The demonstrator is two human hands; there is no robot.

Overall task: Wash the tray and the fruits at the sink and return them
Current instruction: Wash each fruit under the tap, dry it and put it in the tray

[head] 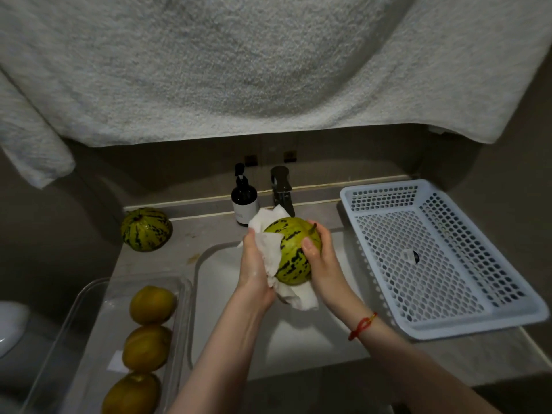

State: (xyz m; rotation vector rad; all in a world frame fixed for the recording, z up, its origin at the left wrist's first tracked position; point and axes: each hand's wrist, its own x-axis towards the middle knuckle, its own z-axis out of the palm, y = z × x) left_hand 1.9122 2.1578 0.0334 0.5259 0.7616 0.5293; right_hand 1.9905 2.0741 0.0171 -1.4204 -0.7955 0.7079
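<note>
Above the white sink basin (298,339), two bare hands hold a round green melon (294,253) with dark broken stripes, a short stem poking up at its far end. The left hand (258,271) curls round a crumpled white paper towel (276,264), pressing it against the melon's left side; the towel spills out above and below those fingers. The right hand (321,258) grips the melon's right side, thumb on the rind; a red string bracelet (363,325) circles that wrist. Beyond the fingertips stand a dark pump bottle (245,201) and the tap (282,189). Left of the left hand, a second striped melon (146,230) sits on the counter, and nearer, a clear tray (89,309) holds three yellowish fruits (152,304) in a row. Right of the right hand, a white perforated basket (442,330) lies along the sink's edge. A pale towel (239,70) hangs overhead.
</note>
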